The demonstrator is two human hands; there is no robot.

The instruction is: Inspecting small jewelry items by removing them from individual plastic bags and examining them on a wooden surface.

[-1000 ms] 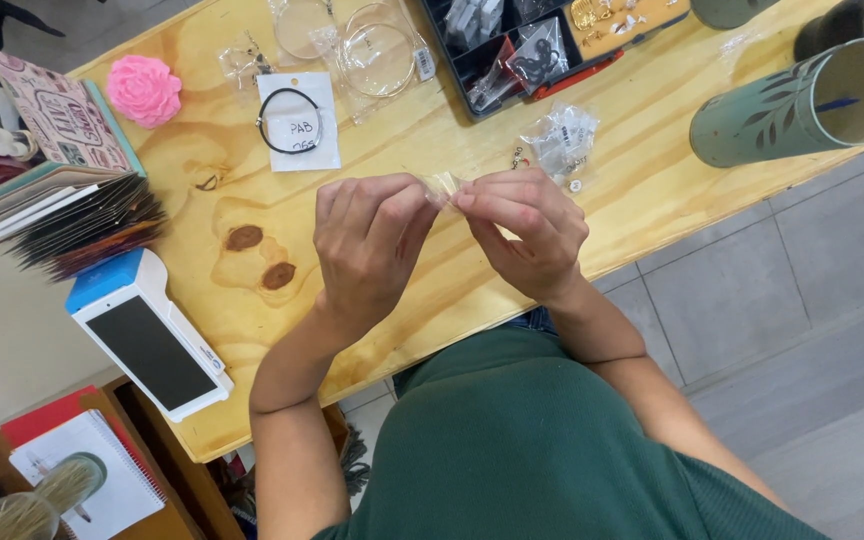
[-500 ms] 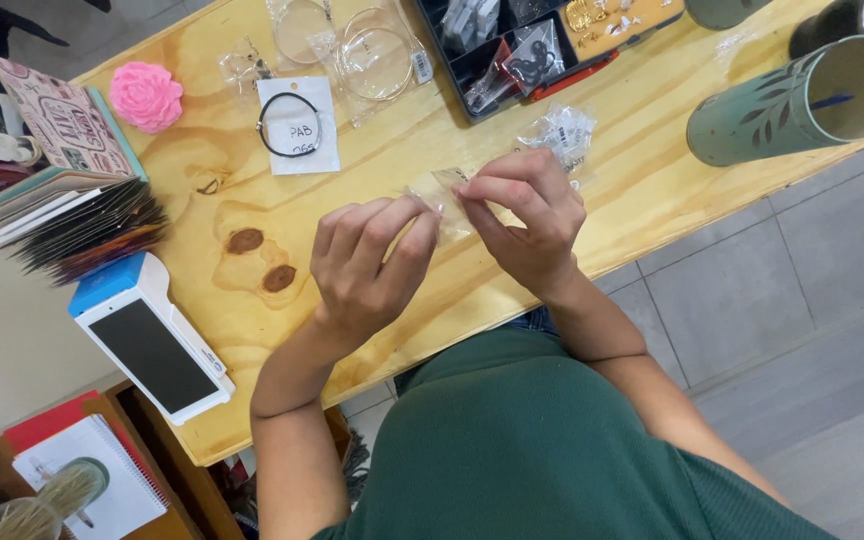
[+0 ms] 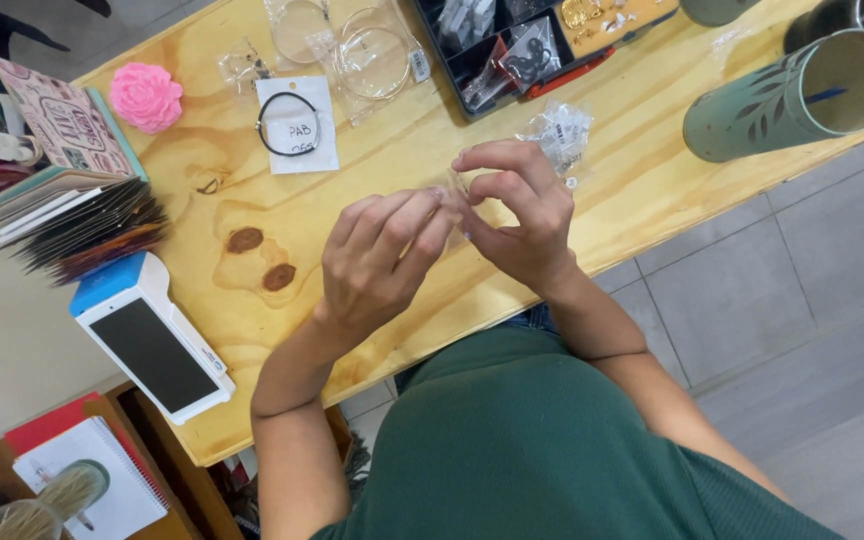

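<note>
Both hands mid-frame over counter point(image 3: 642, 190): left hand point(image 3: 382, 255) & right hand point(image 3: 517, 215) fingers pinched shut on small clear packet point(image 3: 457, 190), prob opening it; next needs fine pull.

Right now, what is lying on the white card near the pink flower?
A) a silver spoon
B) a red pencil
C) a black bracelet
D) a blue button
C: a black bracelet lies as a dark ring on the white card, just right of the pink flower on the wooden table.
</note>
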